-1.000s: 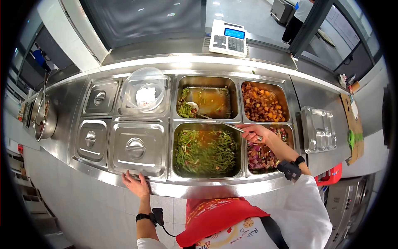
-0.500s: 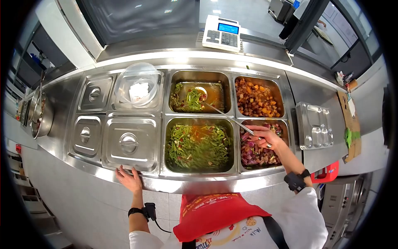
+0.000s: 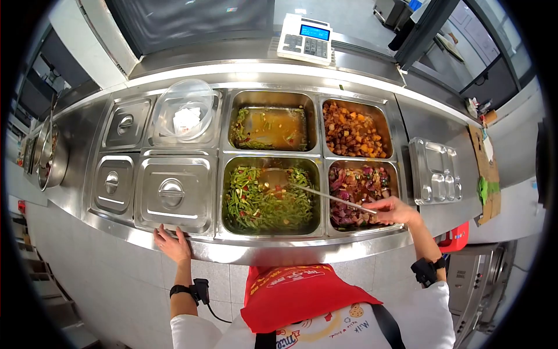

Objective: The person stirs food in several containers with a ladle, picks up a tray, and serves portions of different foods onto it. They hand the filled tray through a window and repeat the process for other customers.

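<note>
My right hand (image 3: pixel 393 210) is closed around the long metal handle of a ladle (image 3: pixel 340 200). The ladle's head is down in the front pan of cut green vegetables (image 3: pixel 250 203), partly hidden among the pieces and broth. Behind it, the back pan (image 3: pixel 273 125) holds brownish-orange broth with some green pieces along its sides. Under my right hand is a pan of purple onion and meat pieces (image 3: pixel 354 189). My left hand (image 3: pixel 173 245) lies with fingers apart on the counter's front edge, touching near the large steel lid (image 3: pixel 195 200).
A pan of orange and brown cubes (image 3: pixel 353 131) sits at back right. Compartment trays (image 3: pixel 436 171) are stacked farther right. Steel lids (image 3: pixel 111 183) and a clear plastic tub (image 3: pixel 165 116) stand left. A keypad device (image 3: pixel 305 42) is on the back ledge; steel bowls (image 3: pixel 55 160) stand far left.
My right hand has moved right and toward me, bringing the ladle from the back pan into the front one. The green heap in the back pan is gone. My left hand stays at the edge.
</note>
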The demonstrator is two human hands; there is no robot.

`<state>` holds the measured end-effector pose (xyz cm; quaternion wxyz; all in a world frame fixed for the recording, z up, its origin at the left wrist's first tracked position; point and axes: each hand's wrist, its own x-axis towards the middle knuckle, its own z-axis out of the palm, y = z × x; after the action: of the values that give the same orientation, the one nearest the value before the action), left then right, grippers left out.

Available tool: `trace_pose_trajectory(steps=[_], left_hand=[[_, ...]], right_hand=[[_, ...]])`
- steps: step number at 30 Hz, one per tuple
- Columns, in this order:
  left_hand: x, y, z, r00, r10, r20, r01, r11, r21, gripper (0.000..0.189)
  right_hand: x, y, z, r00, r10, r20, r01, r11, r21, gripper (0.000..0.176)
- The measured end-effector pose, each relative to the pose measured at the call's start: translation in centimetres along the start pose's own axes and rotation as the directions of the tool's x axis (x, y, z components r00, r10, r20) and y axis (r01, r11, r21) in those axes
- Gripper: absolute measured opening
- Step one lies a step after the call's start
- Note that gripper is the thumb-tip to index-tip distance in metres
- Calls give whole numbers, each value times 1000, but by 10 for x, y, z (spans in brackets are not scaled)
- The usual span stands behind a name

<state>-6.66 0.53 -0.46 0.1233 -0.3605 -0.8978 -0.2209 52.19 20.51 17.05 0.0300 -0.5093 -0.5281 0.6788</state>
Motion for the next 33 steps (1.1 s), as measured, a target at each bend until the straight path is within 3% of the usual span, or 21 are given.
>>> trace_pose_trajectory(steps=[4,6,8,10,12,14,16,19,23,26,28,33], left_hand=[[1,2,-3,1000,-17,18,16,1000,17,53],[2,5,-5,1000,-22,19,21,1000,17,53],[2,8,-7,999,-34,7,33,999,27,53],[3,9,-8,999,-39,-3,39,998,41,53],[2,7,-5,999,-48,-8,48,998,50,52],[5,4,-3,999,-52,-13,52,997,51,52],[5,7,-4,998,-62,-12,62,997,41,52],[5,5,-6,997,-79,10,79,997,-5,52],[6,9,-7,997,-75,27,77,996,-45,52],[5,8,-7,998,-62,30,65,994,-83,52],[5,8,-7,996,-75,43,78,993,-85,52],[3,2,-4,999,-37,28,39,997,-73,52]], right_hand=[[21,-26,-18,994,-105,-28,108,987,115,44],[52,-49,-12,975,-214,-50,216,976,38,43],[95,-64,3,954,-279,-111,275,960,-50,42],[139,-81,28,860,-444,-252,311,847,-432,42],[187,-85,43,789,-569,-232,276,666,-693,41],[212,-88,61,749,-608,-261,178,565,-806,43],[229,-87,74,633,-745,-210,161,392,-906,45],[235,-94,87,684,-690,-236,76,389,-918,48],[221,-92,90,740,-658,-139,-3,203,-979,50],[190,-80,77,769,-638,-37,89,164,-983,51],[152,-87,62,767,-642,1,207,246,-947,45],[123,-88,29,783,-611,-114,259,488,-834,42]])
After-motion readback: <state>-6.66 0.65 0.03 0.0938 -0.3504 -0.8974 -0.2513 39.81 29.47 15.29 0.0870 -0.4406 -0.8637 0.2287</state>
